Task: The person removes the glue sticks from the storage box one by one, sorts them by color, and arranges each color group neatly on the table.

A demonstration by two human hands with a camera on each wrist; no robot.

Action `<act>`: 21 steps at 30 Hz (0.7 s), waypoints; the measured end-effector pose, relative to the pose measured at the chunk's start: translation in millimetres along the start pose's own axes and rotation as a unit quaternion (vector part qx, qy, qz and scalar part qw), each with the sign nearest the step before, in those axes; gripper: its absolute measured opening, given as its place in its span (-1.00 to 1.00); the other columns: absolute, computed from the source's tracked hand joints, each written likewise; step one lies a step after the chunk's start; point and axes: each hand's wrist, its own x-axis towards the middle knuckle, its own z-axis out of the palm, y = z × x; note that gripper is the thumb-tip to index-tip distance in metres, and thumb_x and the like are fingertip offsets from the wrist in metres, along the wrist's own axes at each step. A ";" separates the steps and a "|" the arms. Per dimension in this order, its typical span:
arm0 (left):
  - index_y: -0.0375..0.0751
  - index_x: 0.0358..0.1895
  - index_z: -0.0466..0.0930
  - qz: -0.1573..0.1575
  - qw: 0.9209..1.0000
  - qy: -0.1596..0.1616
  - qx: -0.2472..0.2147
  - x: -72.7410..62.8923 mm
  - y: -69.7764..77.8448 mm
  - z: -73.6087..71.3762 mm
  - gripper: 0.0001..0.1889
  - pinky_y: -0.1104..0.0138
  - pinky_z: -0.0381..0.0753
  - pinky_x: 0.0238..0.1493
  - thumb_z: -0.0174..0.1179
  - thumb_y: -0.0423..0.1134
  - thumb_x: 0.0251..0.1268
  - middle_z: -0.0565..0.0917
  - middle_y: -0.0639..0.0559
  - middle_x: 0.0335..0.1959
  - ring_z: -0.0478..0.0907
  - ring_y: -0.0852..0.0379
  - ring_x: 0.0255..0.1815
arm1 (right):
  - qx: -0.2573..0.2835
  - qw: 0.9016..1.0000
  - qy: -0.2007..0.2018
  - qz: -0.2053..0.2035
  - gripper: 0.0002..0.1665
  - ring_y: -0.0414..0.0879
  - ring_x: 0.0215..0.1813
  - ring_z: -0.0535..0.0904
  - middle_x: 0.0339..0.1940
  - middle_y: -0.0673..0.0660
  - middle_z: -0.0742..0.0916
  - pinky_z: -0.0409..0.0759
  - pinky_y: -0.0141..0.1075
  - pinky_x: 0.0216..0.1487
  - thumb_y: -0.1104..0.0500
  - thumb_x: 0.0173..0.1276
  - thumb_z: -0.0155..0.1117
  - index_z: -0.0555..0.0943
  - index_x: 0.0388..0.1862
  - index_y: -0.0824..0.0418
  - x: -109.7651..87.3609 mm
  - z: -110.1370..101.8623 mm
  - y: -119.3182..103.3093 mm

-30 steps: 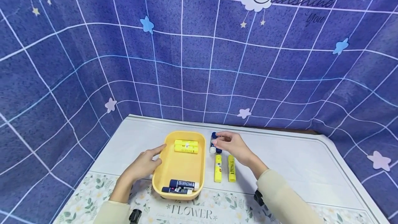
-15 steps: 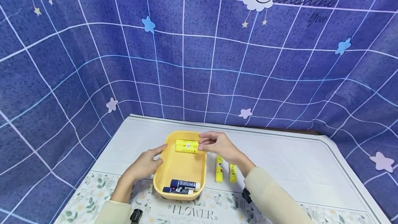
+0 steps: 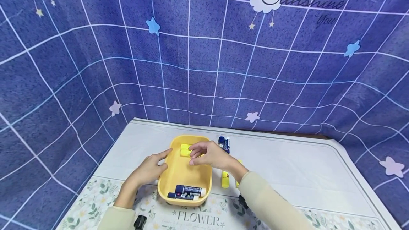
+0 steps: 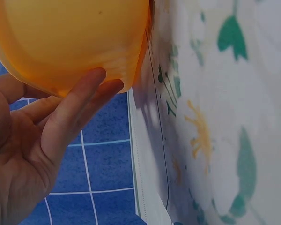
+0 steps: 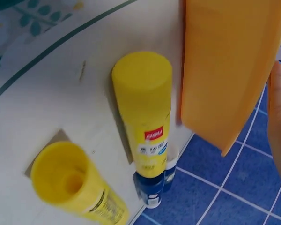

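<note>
The right hand point(image 3: 211, 155) bent its fingers and thumb over the far end of the yellow plastic tray point(image 3: 169, 173), partly covering the tray's yellow glue sticks point(image 3: 185, 149); whether it gripped one could not be told. The left hand point(image 3: 148, 169) was unclenched, its extended fingers touching the tray's left side from outside. Inside the near end lay two dark-blue glue sticks point(image 3: 188, 189), side by side with white ends to the right. Right of the tray, a red-labelled yellow Deli glue stick point(image 5: 145, 117) and another yellow glue stick point(image 5: 103, 201) lay apart on the white, flower-printed table cover point(image 3: 287, 166). Farther back lay a blue-and-white pair of glue sticks point(image 3: 227, 146), close together. Beyond the table hung a purple-blue grid-patterned cloth point(image 3: 204, 52) with stars and clouds
</note>
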 end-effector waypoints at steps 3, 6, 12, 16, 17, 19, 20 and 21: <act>-0.22 0.59 0.26 0.008 1.000 0.002 -0.001 -0.2 -1.4 -0.8 -0.37 0.35 0.53 -0.57 0.04 -0.38 0.46 0.69 -0.15 -0.37 0.42 0.19 -0.70 | -0.001 1.000 -0.028 0.003 -0.40 -0.14 -0.01 0.72 0.06 0.31 0.76 0.68 -0.38 0.05 0.19 0.22 0.58 0.65 0.25 0.25 3.5 6.3 -1.3; -0.22 0.59 0.27 0.014 1.000 0.003 -0.002 -0.4 -2.6 -1.8 -0.36 0.36 0.51 -0.58 0.04 -0.39 0.45 0.67 -0.13 -0.42 0.41 0.20 -0.70 | -0.007 0.998 -0.061 0.007 -0.41 -0.14 -0.02 0.73 0.07 0.34 0.75 0.67 -0.40 0.05 0.23 0.23 0.57 0.65 0.25 0.25 6.2 12.3 -2.6; -0.19 0.60 0.26 0.011 1.000 -0.003 -0.001 -0.6 -1.9 -2.0 -0.36 0.37 0.48 -0.59 0.04 -0.37 0.47 0.55 -0.03 -0.56 0.34 0.23 -0.72 | -0.021 0.990 -0.136 0.013 -0.38 -0.13 -0.05 0.72 0.06 0.39 0.74 0.66 -0.45 0.04 0.28 0.23 0.55 0.61 0.28 0.36 8.0 21.9 -4.9; -0.20 0.59 0.27 0.014 1.000 0.002 0.001 -0.9 -2.2 -1.3 -0.37 0.37 0.48 -0.58 0.05 -0.38 0.46 0.59 -0.03 -0.52 0.34 0.21 -0.72 | -0.048 0.984 -0.169 0.030 -0.41 -0.16 -0.09 0.72 0.02 0.38 0.77 0.65 -0.48 0.00 0.30 0.23 0.55 0.63 0.25 0.37 8.5 27.2 -4.9; -0.20 0.59 0.27 0.014 1.000 0.002 0.001 -0.9 -2.2 -1.2 -0.37 0.37 0.47 -0.59 0.05 -0.38 0.46 0.57 -0.02 -0.54 0.33 0.21 -0.73 | -0.057 0.982 -0.174 0.035 -0.41 -0.17 -0.11 0.72 0.00 0.37 0.78 0.64 -0.48 0.00 0.30 0.22 0.55 0.64 0.25 0.36 8.7 28.1 -5.0; -0.19 0.59 0.27 0.013 1.000 0.002 0.002 -1.1 -1.8 -1.0 -0.37 0.38 0.44 -0.61 0.04 -0.38 0.46 0.52 0.00 -0.60 0.31 0.22 -0.74 | -0.072 0.979 -0.183 0.045 -0.41 -0.20 -0.14 0.72 -0.02 0.35 0.78 0.64 -0.48 -0.01 0.31 0.21 0.56 0.65 0.24 0.32 9.5 29.4 -5.8; -0.19 0.59 0.27 0.012 1.000 0.001 0.002 -1.4 -1.6 -1.0 -0.37 0.38 0.42 -0.63 0.04 -0.38 0.47 0.48 0.02 -0.63 0.29 0.22 -0.74 | -0.080 0.978 -0.187 0.050 -0.41 -0.21 -0.16 0.72 -0.03 0.34 0.78 0.64 -0.48 -0.02 0.32 0.20 0.56 0.65 0.25 0.31 10.1 30.0 -6.2; -0.19 0.59 0.27 0.011 1.000 0.001 0.000 -1.5 -1.3 -0.9 -0.37 0.38 0.40 -0.64 0.04 -0.38 0.47 0.46 0.03 -0.66 0.29 0.23 -0.74 | -0.087 0.976 -0.193 0.054 -0.39 -0.23 -0.16 0.72 -0.03 0.33 0.78 0.64 -0.48 -0.02 0.32 0.20 0.56 0.65 0.26 0.29 10.7 30.4 -6.7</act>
